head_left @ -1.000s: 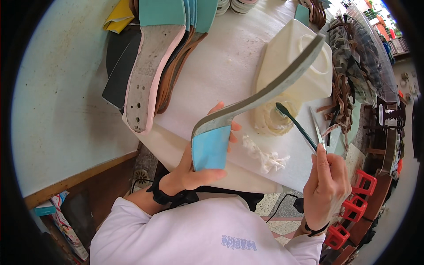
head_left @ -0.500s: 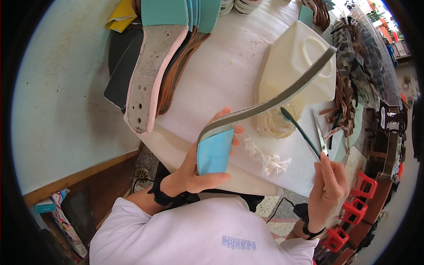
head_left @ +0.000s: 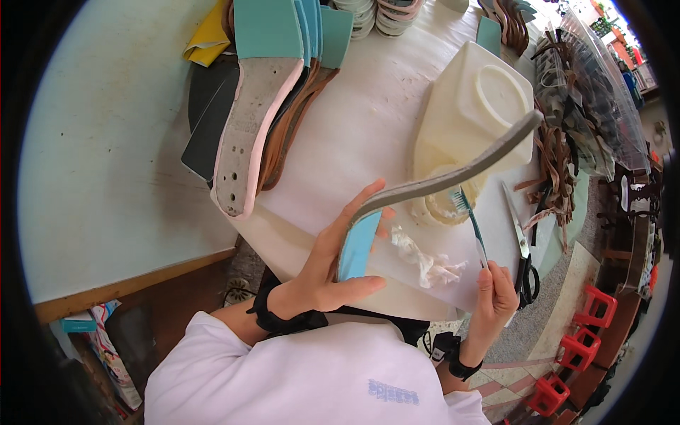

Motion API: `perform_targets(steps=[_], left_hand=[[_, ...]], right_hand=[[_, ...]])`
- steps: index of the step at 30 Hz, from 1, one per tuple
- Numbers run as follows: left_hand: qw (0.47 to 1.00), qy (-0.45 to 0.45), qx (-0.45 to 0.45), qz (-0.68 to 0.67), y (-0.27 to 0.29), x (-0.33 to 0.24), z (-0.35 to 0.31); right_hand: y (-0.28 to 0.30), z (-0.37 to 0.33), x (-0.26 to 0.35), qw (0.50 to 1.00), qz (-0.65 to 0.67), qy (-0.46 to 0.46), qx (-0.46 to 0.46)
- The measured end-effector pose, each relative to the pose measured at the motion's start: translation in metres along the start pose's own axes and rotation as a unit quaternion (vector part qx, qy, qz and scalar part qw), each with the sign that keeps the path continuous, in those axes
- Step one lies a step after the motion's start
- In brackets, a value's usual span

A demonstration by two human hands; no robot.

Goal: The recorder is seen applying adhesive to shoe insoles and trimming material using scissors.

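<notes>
A long curved shoe sole (head_left: 446,181) rests in my left hand (head_left: 319,273), edge toward me. Its blue-covered end (head_left: 360,248) lies between my thumb and fingers, while the grey strip reaches up to the right. My right hand (head_left: 497,297) pinches the handle of a dark green toothbrush (head_left: 476,228). The bristles are at the glue-crusted mouth of a pale plastic jug (head_left: 453,106) lying on its side, partly behind the sole. I cannot tell whether they touch the glue. Black-handled scissors (head_left: 523,244) lie right of my right hand.
Crumpled tissue (head_left: 425,262) lies between my hands. Stacked soles with pink edges (head_left: 244,142) and blue-green ends stand at the left, beside a yellow cloth (head_left: 207,35). Brown leather strips (head_left: 559,170) pile up at the right. Red stools (head_left: 595,307) stand on the floor.
My right hand has moved left, bringing the toothbrush more upright at the jug's mouth and uncovering the scissors' handles. The sole has tilted, so less of its blue face shows.
</notes>
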State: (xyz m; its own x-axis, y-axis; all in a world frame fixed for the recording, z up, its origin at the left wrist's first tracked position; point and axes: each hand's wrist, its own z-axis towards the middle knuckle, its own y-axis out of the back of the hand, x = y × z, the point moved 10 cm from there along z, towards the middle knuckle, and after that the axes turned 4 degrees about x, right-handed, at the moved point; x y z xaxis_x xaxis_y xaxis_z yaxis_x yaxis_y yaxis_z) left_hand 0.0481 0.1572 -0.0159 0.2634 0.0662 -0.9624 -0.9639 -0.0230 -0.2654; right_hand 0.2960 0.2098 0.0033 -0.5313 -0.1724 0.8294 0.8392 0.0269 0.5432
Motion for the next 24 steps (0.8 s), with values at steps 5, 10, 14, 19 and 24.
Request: perform_targets(steps=[5, 10, 14, 19, 24], left_hand=[[0.998, -0.040, 0.012, 0.047, -0.005, -0.006, -0.003], [0.999, -0.040, -0.003, 0.034, -0.005, -0.004, -0.005], [1.000, -0.009, 0.004, 0.030, -0.003, 0.003, -0.004], [0.999, -0.023, -0.007, 0.036, -0.001, 0.000, -0.007], [0.995, -0.069, -0.011, 0.076, -0.003, -0.010, -0.007]], right_hand=[[0.002, -0.004, -0.016, 0.996, 0.080, -0.026, -0.022], [0.000, -0.005, -0.015, 0.996, 0.088, -0.016, -0.011], [0.005, -0.008, -0.021, 0.993, 0.107, -0.015, -0.040], [0.010, -0.016, -0.021, 0.982, 0.177, 0.036, -0.063], [0.006, -0.023, 0.027, 0.978, 0.145, 0.119, -0.095]])
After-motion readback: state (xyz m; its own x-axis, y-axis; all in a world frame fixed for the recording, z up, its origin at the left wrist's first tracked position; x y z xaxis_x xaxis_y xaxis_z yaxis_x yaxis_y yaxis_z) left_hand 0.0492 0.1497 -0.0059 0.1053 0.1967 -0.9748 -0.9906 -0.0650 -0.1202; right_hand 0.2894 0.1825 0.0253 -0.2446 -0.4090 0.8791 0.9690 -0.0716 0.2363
